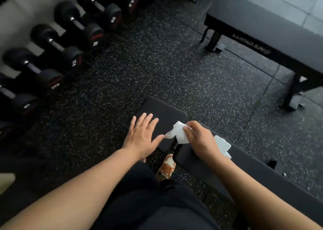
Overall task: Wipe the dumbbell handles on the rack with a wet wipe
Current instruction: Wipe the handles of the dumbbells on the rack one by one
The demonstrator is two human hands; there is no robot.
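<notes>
1. Closest to me: black shorts and one orange-and-white shoe [166,167] on the speckled floor [174,68].
2. My right hand [201,140] is pinching a crumpled wet wipe [176,133] over the padded bench right in front of me, fingers curled round it. There's something flat and white [222,145] just behind that hand; can't tell what.
3. My left hand [142,135] is open, fingers spread flat over the bench's seat pad [166,112].
4. Further out on the left, the dumbbells [73,25] sit in a row on the rack, well away from the wipe.
5. Far right there's another bench [262,25].
</notes>
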